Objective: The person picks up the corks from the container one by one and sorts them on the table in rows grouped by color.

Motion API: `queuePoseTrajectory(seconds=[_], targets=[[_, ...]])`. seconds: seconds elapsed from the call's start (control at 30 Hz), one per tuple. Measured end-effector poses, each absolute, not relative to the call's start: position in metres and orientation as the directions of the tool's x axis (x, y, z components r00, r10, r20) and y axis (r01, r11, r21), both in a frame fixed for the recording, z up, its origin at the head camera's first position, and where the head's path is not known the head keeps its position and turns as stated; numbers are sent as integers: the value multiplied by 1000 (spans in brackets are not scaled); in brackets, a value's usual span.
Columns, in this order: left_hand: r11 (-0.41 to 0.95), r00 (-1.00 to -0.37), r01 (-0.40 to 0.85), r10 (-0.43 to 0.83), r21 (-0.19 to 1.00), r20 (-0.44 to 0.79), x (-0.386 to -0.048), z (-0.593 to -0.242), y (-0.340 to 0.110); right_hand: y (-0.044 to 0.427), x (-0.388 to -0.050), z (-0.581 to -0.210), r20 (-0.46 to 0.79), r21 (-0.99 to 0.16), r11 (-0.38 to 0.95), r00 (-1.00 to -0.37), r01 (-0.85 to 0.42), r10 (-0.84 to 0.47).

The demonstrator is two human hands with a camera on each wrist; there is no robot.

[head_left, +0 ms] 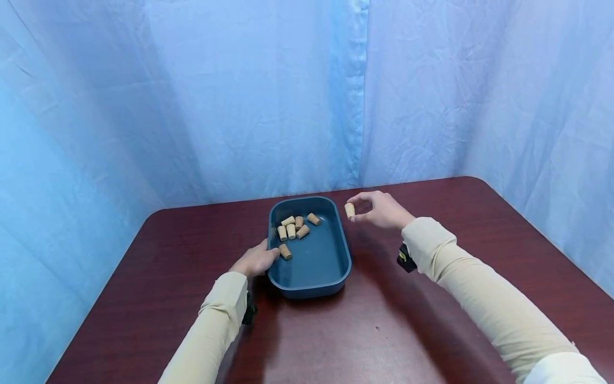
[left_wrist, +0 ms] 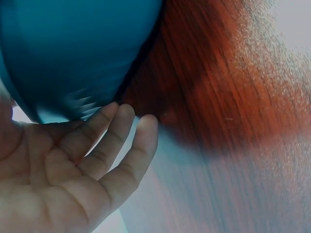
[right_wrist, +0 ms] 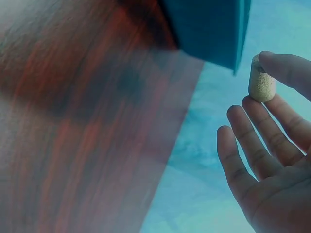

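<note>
A blue rectangular tray point(head_left: 316, 266) stands on the table with several cork stoppers point(head_left: 291, 231) in it, mostly toward its far left part. One of these corks point(head_left: 285, 251) lies near the left wall, close to the left thumb. My left hand point(head_left: 258, 260) grips the tray's left side, thumb over the rim; in the left wrist view the fingers point(left_wrist: 109, 141) lie against the outer wall. Beyond the tray's right rim, above the table, my right hand point(head_left: 381, 210) pinches a single cork stopper point(right_wrist: 262, 85) between thumb and fingertips, with the other fingers spread.
The dark red-brown wooden table point(head_left: 384, 341) extends around the tray on every side. Pale blue curtains point(head_left: 264, 106) hang behind the table and at both sides. A black wrist device point(head_left: 406, 258) is strapped at the right cuff.
</note>
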State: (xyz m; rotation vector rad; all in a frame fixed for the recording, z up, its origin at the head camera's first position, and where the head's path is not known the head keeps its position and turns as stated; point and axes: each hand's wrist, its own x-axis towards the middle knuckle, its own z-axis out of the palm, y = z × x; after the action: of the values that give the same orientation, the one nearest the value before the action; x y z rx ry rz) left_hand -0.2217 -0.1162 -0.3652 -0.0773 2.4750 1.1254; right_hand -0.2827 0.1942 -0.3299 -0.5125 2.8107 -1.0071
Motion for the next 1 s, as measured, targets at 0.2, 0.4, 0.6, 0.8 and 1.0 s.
queuePoseTrajectory(seconds=[0.2,0.4,0.6,0.8,1.0], targets=[[679,-911,-214,121,702,-394,-221,-364,-116,200,-290,-351,-22,-594,766,-947,-245,-321],[671,-911,-229,107,705,-398,-222,-365,-117,197,-296,-368,-78,-611,770,-955,-182,-287],[672,-910,-232,105,704,-400,-224,-368,-117,193,-299,-377,-104,-573,805,-960,-156,-260],[684,-912,-223,106,695,-396,-224,-369,-118,191,-301,-378,-112,-551,821,-961,-152,-253],[677,-911,-215,121,704,-395,-223,-367,-119,192,-301,-381,-107,-524,838,-965,-149,-239]])
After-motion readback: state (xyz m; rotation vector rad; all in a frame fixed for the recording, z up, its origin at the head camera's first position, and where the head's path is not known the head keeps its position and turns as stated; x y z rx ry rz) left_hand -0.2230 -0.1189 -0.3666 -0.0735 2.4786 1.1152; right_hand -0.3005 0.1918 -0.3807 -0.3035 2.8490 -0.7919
